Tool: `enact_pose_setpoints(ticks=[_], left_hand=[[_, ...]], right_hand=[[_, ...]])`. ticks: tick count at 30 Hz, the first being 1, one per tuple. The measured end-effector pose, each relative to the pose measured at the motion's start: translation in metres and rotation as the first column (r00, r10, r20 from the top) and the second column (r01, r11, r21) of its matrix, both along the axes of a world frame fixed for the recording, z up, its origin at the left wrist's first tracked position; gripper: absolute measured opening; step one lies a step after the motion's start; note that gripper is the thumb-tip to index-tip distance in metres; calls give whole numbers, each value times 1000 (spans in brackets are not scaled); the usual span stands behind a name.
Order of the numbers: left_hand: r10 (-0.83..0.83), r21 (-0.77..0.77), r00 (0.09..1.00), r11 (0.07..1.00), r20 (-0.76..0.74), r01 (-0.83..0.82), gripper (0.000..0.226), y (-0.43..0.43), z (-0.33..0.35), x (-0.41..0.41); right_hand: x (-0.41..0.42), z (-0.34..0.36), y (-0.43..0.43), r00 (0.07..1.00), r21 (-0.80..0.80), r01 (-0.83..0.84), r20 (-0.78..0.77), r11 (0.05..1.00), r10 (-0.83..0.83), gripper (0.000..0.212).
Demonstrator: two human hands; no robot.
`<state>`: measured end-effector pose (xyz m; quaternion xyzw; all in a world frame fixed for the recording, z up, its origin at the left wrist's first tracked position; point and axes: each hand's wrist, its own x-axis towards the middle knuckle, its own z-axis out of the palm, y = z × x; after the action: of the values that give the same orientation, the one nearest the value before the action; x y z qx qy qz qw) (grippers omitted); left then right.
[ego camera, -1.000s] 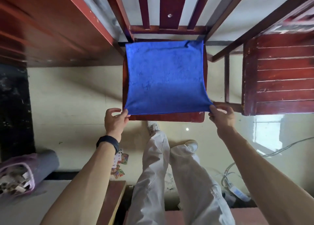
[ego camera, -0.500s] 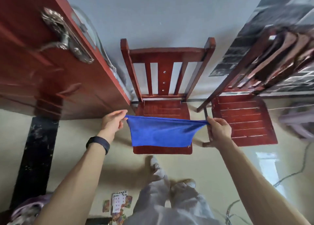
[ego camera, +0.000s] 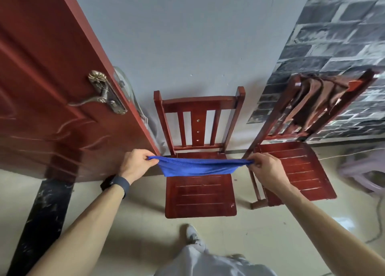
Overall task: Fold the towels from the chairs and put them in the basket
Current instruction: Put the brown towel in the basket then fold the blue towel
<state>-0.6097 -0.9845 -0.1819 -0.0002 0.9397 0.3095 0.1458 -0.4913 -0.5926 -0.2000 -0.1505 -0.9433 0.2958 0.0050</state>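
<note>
A blue towel (ego camera: 198, 167) hangs stretched in the air above the seat of the middle red wooden chair (ego camera: 200, 194). My left hand (ego camera: 136, 164) pinches its left end and my right hand (ego camera: 265, 167) pinches its right end. The towel looks folded into a narrow band that sags slightly between the hands. A brown towel (ego camera: 312, 100) is draped over the backrest of the second red chair (ego camera: 295, 167) on the right. No basket is in view.
A red door (ego camera: 52, 100) with a brass handle (ego camera: 104, 96) stands open close on the left. A pale plastic stool (ego camera: 362, 171) sits at the far right, with a cable on the floor nearby. My legs and shoes are below.
Both hands lifted the blue towel off the chair seat and raised it; it now hangs as a narrower band. The view tilted up, showing the wall and the second chair's brown towel.
</note>
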Motion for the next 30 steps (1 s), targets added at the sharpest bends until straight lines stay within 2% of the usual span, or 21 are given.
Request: enact_pose_setpoints(ticks=[2,4,7,11,13,16,18,19,21,24,27,30], left_hand=[[-65,-33,990,998,-125,61,5,1,8,-7],[-138,-71,972,989,-190,127,6,2,16,-13],[-217,-147,952,971,-218,187,6,1,26,-24],[-205,-160,919,974,-336,159,8,-13,31,-42],[-259,-236,896,955,-361,181,10,-16,33,-48],[-444,-389,773,879,-453,276,10,-12,33,-48],[-573,-512,697,791,-431,335,18,-8,30,-45],[-601,-546,686,764,-410,344,18,-8,29,-45],[-572,-549,725,772,-383,319,13,-12,30,-46],[-533,-559,756,784,-380,271,19,-17,28,-47],[-566,-594,749,749,-344,294,21,-15,19,-46],[-589,-646,762,697,-270,311,22,-11,12,-46]], right_hand=[[-4,8,0,984,154,-109,-121,982,129,15],[-10,16,2,967,247,-170,-145,954,210,14],[-21,27,11,947,292,-230,-154,928,283,13],[-30,33,26,898,417,-257,-229,872,375,13],[-32,35,29,898,406,-253,-239,878,370,11],[-37,33,23,904,413,-263,-212,872,373,3],[-40,31,20,914,412,-286,-153,865,376,13],[-40,31,21,918,411,-285,-143,866,370,15],[-38,31,28,929,428,-258,-137,866,345,13],[-31,30,36,939,445,-269,-77,854,336,13],[-31,25,33,937,458,-308,-4,834,349,13],[-38,16,25,952,461,-300,92,835,292,21]])
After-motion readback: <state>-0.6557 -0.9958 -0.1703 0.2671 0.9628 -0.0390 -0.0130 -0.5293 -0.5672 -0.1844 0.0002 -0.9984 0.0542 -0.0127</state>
